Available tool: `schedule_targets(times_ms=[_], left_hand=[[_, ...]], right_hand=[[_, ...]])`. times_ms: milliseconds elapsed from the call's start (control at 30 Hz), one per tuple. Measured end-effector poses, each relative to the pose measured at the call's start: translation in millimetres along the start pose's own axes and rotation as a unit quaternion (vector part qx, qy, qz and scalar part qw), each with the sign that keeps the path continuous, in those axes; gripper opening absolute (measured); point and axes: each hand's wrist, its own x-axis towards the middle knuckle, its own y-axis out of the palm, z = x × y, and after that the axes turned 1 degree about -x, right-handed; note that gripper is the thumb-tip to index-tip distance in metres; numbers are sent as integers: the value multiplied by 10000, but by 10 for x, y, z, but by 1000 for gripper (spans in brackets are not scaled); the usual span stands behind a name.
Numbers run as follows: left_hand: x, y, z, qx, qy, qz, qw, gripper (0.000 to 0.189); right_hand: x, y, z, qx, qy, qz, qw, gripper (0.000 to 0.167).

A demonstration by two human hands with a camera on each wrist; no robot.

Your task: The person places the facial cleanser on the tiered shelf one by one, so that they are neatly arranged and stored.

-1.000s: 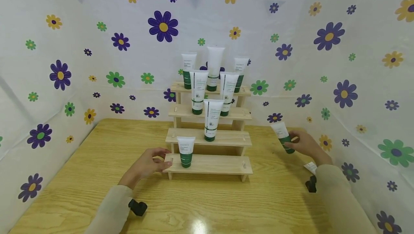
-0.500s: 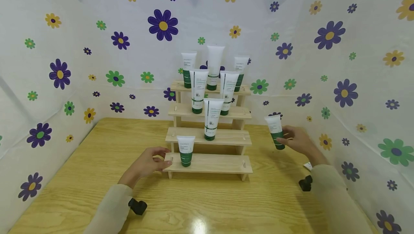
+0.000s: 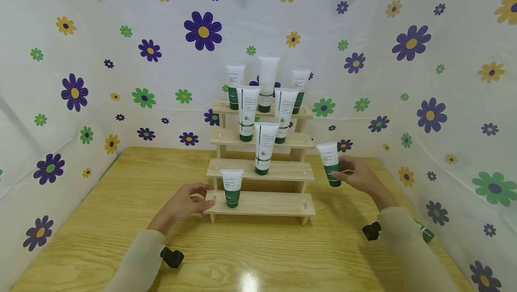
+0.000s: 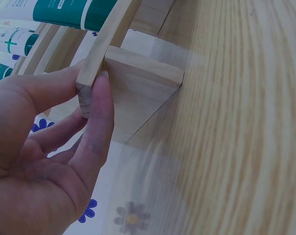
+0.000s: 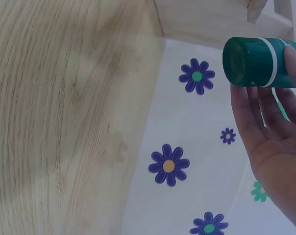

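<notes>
My right hand (image 3: 357, 173) grips a small white-and-green squeeze tube (image 3: 330, 163), cap down and slightly tilted, in the air just right of a stepped wooden display rack (image 3: 266, 204). In the right wrist view the thumb lies on one side of that tube's green part (image 5: 256, 62), fingers on the other. With thumb and fingers, my left hand (image 3: 183, 204) pinches the left end of the rack's lowest shelf, as the left wrist view shows from close by. On this shelf a similar small tube (image 3: 232, 189) stands upright near the left end.
Taller white tubes (image 3: 266, 148) stand on the second and third steps. The top step (image 3: 242, 108) bears three more tubes. Another tube (image 3: 425, 231) lies on the table at the right, partly hidden by my right sleeve. Flower-printed cloth (image 3: 161, 81) encloses the table's back and sides.
My right hand has carried the small tube leftward, closer to the rack, and the tube has turned more upright. The tube lying at the right shows differently past my sleeve. My left hand stays put.
</notes>
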Motion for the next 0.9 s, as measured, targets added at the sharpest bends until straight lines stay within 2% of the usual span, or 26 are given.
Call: schedule_targets(times_ms=[167, 400, 700, 900], left_hand=[[-4, 5, 8, -40, 50, 19, 10000, 52], [-3, 3, 19, -69, 78, 16, 9999, 53], [-10, 4, 10, -52, 76, 1, 10000, 55], [-8, -3, 20, -82, 96, 40, 9999, 55]], right_hand=[[8, 70, 93, 69, -215, -24, 9997, 40], [13, 123, 209, 212, -143, 40, 9997, 43], [20, 192, 307, 423, -432, 148, 9981, 45], [1, 204, 327, 526, -401, 188, 9976, 45]])
